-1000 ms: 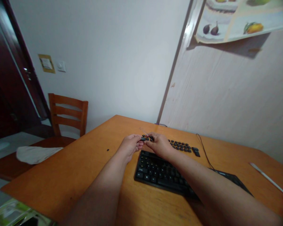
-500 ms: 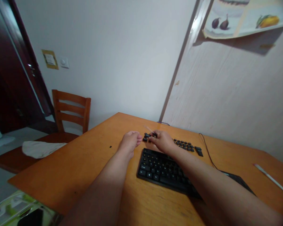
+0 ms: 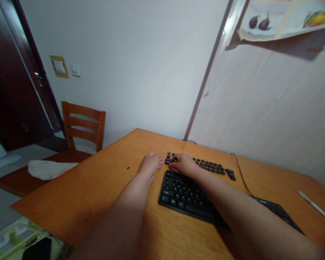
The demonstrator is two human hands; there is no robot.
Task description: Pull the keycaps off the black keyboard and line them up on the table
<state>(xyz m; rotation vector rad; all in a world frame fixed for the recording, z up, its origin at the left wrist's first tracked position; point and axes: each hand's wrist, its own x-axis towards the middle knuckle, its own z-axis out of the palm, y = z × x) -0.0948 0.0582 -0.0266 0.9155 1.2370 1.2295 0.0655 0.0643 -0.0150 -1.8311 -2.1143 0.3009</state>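
Left hand (image 3: 151, 162) loosely curled, right hand (image 3: 185, 164) near, angled leftward

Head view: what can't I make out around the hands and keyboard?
All in the head view:
Right hand: whether it grips anything; its own fingers hide it.
Left hand: palm hidden by its own back.
Keyboard: part hidden by the right forearm.
Loose keycaps: any lettering too small and blurred.

Black, pale-lettered, on the keyboard (image 3: 184, 191); black on the loose keys (image 3: 213, 168); orange-brown on the table (image 3: 108, 180); reddish-brown on the chair (image 3: 83, 123); off-white on the cloth (image 3: 50, 169).
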